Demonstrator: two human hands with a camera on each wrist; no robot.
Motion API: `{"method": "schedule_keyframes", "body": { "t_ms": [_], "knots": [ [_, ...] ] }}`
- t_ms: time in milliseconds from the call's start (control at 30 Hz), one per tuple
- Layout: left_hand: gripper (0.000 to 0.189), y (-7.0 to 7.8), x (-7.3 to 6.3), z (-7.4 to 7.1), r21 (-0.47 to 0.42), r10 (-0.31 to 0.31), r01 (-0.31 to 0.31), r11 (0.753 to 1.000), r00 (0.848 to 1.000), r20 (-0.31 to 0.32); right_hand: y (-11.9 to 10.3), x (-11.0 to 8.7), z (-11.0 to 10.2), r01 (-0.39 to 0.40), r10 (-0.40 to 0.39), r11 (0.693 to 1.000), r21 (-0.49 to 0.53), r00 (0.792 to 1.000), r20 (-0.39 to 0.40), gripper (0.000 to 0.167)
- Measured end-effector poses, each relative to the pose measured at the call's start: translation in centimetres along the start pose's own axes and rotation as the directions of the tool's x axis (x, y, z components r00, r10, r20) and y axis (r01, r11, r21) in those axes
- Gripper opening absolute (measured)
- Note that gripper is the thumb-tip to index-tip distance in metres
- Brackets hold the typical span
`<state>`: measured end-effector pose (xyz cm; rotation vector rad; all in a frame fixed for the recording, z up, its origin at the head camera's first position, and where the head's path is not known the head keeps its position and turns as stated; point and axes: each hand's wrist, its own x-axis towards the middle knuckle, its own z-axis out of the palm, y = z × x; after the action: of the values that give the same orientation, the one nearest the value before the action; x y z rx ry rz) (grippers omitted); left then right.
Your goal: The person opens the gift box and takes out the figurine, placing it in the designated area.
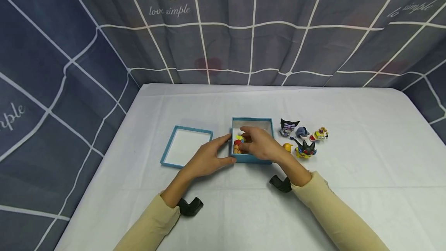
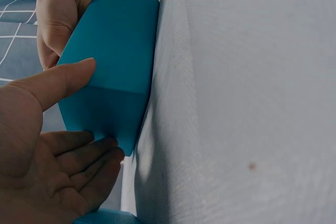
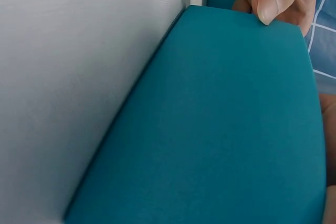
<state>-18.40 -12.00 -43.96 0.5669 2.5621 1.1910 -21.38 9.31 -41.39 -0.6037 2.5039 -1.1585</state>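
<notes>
A teal box (image 1: 254, 159) stands without its lid at the middle of the table, several small colourful figurines (image 1: 237, 147) at its left inside. My left hand (image 1: 209, 158) touches the box's near left corner. In the left wrist view its thumb lies across the front face, and the fairly straight fingers (image 2: 86, 166) are at the side wall. My right hand (image 1: 259, 142) reaches over the near wall into the box, thumb and forefinger around the figurines. The right wrist view shows mostly the box's outer wall (image 3: 210, 119), which hides those fingertips; whether they pinch a figurine is unclear.
Left of the box lies its teal-rimmed lid (image 1: 168, 146), white inside up. Several figurines stand to the right, among them a black-eared one (image 1: 288, 128), a grey-blue one (image 1: 302, 132) and a yellow one with a dark hood (image 1: 305, 150). Gridded curtains (image 1: 226, 49) border the table.
</notes>
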Motion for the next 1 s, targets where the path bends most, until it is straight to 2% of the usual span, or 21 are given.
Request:
{"method": "schedule_keyframes", "body": {
  "t_ms": [400, 633, 867, 1000],
  "knots": [
    [0.079, 0.07, 0.09, 0.01, 0.017, -0.002, 0.002, 1.0, 1.0, -0.002, -0.14, -0.41, -0.1, 0.066, -0.06, 0.995, 0.08, 0.996, -0.07, 0.062],
    [0.078, 0.04, 0.25, 0.06, 0.01, 0.009, -0.009, 1.0, 1.0, -0.001, 0.19, -0.34, 0.09, 0.049, -0.043, 0.996, 0.074, 0.996, -0.072, 0.068],
    [0.078, -0.04, 0.23, 0.07, 0.008, 0.003, -0.003, 1.0, 1.0, -0.002, 0.32, -0.29, 0.25, 0.069, -0.064, 0.996, 0.053, 0.994, -0.094, 0.056],
    [0.077, 0.01, 0.11, 0.04, 0.004, 0.002, -0.002, 1.0, 1.0, 0.0, 0.28, -0.35, 0.42, 0.079, -0.071, 0.995, 0.064, 0.991, -0.117, 0.056]
  ]
}}
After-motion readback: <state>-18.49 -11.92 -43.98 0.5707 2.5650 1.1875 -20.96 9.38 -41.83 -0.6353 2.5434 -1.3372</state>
